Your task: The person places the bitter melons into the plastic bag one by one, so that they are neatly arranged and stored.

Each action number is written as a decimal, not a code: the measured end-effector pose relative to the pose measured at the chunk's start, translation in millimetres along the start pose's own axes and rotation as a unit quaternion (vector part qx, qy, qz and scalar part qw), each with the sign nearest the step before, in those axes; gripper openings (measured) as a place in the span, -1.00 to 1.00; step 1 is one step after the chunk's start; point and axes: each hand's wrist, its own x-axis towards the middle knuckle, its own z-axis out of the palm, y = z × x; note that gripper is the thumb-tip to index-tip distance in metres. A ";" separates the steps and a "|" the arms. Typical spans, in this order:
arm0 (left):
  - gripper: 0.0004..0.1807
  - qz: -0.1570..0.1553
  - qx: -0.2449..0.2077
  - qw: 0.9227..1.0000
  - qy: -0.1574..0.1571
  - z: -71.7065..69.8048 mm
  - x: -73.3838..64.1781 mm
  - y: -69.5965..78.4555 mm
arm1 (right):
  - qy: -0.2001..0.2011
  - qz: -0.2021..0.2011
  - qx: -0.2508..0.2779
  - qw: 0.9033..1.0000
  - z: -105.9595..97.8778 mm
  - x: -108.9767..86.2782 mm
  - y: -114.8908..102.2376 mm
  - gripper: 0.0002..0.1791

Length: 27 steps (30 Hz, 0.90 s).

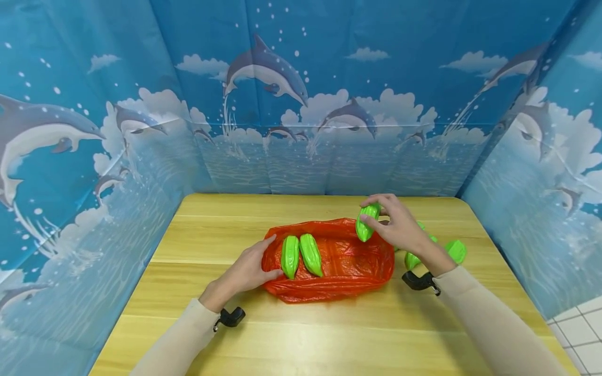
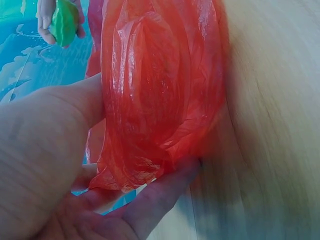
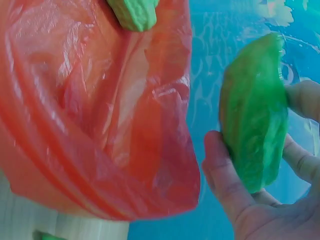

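An open red plastic bag (image 1: 348, 261) lies spread on the wooden table, its rim standing up around it. Inside, toward the left end, two shiny green ridged bitter melons (image 1: 290, 256) lie side by side. My left hand (image 1: 246, 267) holds the bag's left end, thumb on one side of the film and fingers on the other in the left wrist view. Over the bag's far right corner, my right hand (image 1: 398, 223) grips another bitter melon (image 3: 255, 112) between thumb and fingers, raised above the rim.
Several more green bitter melons (image 1: 456, 251) lie on the table (image 1: 301, 334) to the right of the bag, partly hidden behind my right wrist. A blue dolphin-print curtain (image 1: 301, 156) stands along the table's back and sides.
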 end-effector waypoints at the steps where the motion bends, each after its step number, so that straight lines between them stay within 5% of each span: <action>1: 0.12 -0.001 0.001 1.000 -0.001 -0.3 0.0 -0.2 | -0.003 -0.001 0.000 1.000 1.4 0.6 -0.2 -0.57; 27: 0.10 -0.003 0.000 1.000 -0.002 -1.9 -1.1 -0.5 | -0.063 -0.015 -0.056 0.996 34.5 15.9 -19.5 -0.17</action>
